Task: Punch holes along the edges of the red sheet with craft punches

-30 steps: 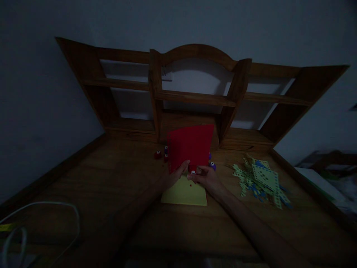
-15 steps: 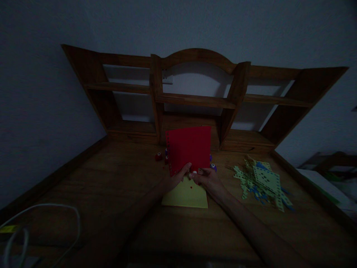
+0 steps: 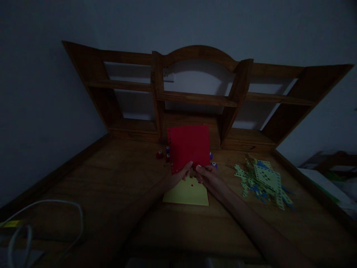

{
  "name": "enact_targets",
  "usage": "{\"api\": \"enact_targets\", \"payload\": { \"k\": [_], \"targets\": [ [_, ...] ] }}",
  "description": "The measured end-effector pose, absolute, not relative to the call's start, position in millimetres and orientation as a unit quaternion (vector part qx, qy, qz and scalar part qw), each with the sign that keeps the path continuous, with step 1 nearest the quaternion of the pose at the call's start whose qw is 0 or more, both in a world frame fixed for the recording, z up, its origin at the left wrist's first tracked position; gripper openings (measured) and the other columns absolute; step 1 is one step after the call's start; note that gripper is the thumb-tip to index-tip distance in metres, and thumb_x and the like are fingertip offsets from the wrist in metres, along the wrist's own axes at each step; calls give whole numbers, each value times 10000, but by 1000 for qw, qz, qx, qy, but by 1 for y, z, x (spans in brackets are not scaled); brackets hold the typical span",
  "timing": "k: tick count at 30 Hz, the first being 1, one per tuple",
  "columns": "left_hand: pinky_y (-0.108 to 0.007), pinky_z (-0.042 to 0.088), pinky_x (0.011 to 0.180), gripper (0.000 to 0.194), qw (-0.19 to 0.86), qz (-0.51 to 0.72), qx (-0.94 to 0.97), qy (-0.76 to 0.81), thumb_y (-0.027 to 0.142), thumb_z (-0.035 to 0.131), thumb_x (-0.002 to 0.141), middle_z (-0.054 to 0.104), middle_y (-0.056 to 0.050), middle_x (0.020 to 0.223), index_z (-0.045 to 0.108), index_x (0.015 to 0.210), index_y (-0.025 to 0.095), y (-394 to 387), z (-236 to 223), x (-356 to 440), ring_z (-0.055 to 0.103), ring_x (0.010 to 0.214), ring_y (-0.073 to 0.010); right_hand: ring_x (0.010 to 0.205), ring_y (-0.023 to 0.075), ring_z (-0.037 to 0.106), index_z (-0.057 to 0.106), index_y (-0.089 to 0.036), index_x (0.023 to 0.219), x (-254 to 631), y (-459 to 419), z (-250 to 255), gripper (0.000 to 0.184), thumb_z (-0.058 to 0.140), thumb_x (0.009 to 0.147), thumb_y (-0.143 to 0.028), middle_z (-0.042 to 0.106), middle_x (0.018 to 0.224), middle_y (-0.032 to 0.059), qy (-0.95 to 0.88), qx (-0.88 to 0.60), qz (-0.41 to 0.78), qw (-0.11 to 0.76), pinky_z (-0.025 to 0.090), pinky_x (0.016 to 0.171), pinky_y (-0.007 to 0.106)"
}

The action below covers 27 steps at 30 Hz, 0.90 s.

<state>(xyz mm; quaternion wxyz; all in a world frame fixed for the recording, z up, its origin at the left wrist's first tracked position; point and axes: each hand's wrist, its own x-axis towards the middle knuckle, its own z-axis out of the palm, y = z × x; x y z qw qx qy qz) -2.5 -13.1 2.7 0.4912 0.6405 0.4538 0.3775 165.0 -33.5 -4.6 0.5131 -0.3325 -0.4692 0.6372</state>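
My left hand (image 3: pixel 178 174) pinches the lower left edge of an upright red paper sheet (image 3: pixel 189 146), whose left side has a row of punched holes. At the sheet's lower edge my right hand (image 3: pixel 208 175) is closed round a small punch that is mostly hidden by the fingers. Under both hands a yellow sheet (image 3: pixel 186 193) lies flat on the wooden desk (image 3: pixel 117 186), with tiny red dots of paper on it.
Small red and purple punches (image 3: pixel 163 153) stand behind the red sheet. A heap of punched green and blue paper (image 3: pixel 262 180) lies to the right. A white cable (image 3: pixel 41 219) loops at the near left. A wooden shelf unit (image 3: pixel 195 93) rises at the desk's back. The room is dim.
The red sheet has turned more upright and square to me. My right hand has slid a little right along its lower edge; the punch's red and white top is now covered.
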Motion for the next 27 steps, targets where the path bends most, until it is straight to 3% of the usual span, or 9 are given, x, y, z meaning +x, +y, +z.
{"api": "enact_targets", "payload": {
  "k": [4, 7, 20, 23, 27],
  "targets": [
    [-252, 399, 596, 600, 517, 362, 651, 421, 684, 377, 844, 471, 11, 532, 499, 548, 177, -12, 3, -4, 459, 532, -122, 501, 80, 381, 653, -140, 664, 165, -34, -8, 313, 776, 726, -421, 520, 561, -20, -432, -340, 669, 500, 277, 498, 247],
    [-254, 395, 595, 609, 537, 359, 652, 398, 688, 374, 840, 479, 3, 530, 507, 538, 176, -12, 2, -4, 457, 531, -123, 552, 91, 445, 694, -148, 736, 164, -34, -9, 288, 790, 710, -418, 588, 651, 4, -420, -343, 681, 492, 320, 527, 245],
    [-269, 405, 590, 587, 528, 361, 656, 399, 679, 401, 824, 459, 1, 518, 494, 519, 187, -13, 7, -4, 449, 527, -131, 699, 133, 540, 717, -168, 770, 160, -34, -6, 212, 766, 749, -374, 650, 785, 43, -436, -317, 678, 499, 422, 646, 246],
    [-263, 394, 580, 568, 535, 366, 656, 386, 661, 425, 831, 469, 5, 537, 494, 536, 180, -10, 0, -4, 438, 520, -121, 593, 114, 481, 688, -161, 702, 160, -36, -4, 254, 756, 753, -400, 601, 672, 19, -439, -331, 673, 495, 386, 572, 248],
    [-261, 384, 583, 549, 519, 375, 667, 381, 624, 426, 857, 463, 9, 540, 477, 539, 180, -9, -5, -5, 438, 523, -119, 480, 88, 339, 593, -169, 564, 163, -35, -6, 359, 766, 732, -435, 475, 526, -23, -444, -370, 649, 495, 253, 466, 254]
  ]
}}
